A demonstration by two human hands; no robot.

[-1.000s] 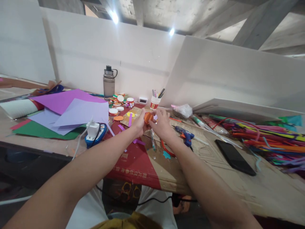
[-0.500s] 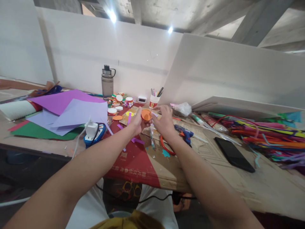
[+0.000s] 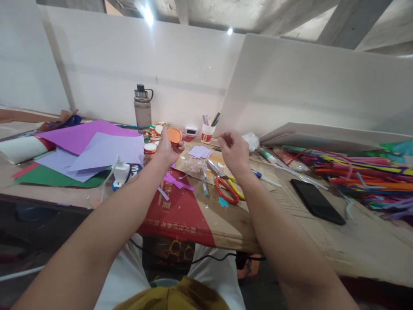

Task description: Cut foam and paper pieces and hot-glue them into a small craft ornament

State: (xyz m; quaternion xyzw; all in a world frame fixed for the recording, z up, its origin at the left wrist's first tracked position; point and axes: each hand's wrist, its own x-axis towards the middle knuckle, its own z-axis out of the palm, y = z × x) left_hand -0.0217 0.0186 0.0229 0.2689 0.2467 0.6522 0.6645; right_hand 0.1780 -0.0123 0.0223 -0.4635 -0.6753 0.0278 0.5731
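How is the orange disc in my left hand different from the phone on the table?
The orange disc is round; the phone is oblong. The disc is orange; the phone is black. The disc is held in your left hand; the phone lies flat on the table.

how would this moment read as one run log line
left hand: holds orange disc | right hand: apart from orange disc, grip unclear | scissors, lilac pieces: on cardboard

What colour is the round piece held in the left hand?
Orange; the round piece shows best in the head view.
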